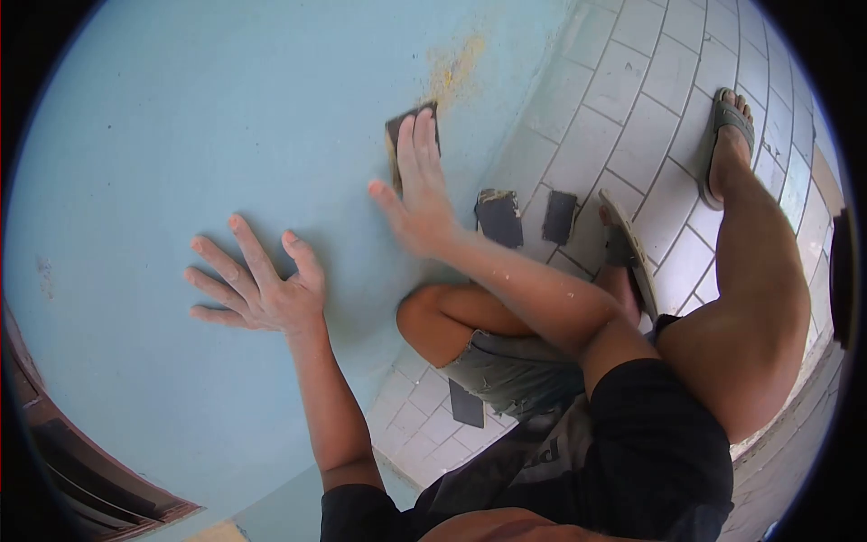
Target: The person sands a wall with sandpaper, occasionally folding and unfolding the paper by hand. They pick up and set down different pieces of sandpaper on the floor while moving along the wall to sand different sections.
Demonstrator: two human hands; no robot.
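Note:
My left hand rests against the light blue wall, palm down and fingers spread, holding nothing. Under the outstretched fingers of my right hand is a piece of dark sandpaper, pressed to the wall. Its dark side shows around the fingertips, and a pale edge hangs down on the left. Just above the sandpaper, the wall has a worn yellowish patch. Pale dust coats both hands.
Two dark sandpaper pieces, a larger one and a smaller one, lie on the white tiled floor. A third piece is near my bent knee. A brown-framed opening is at lower left.

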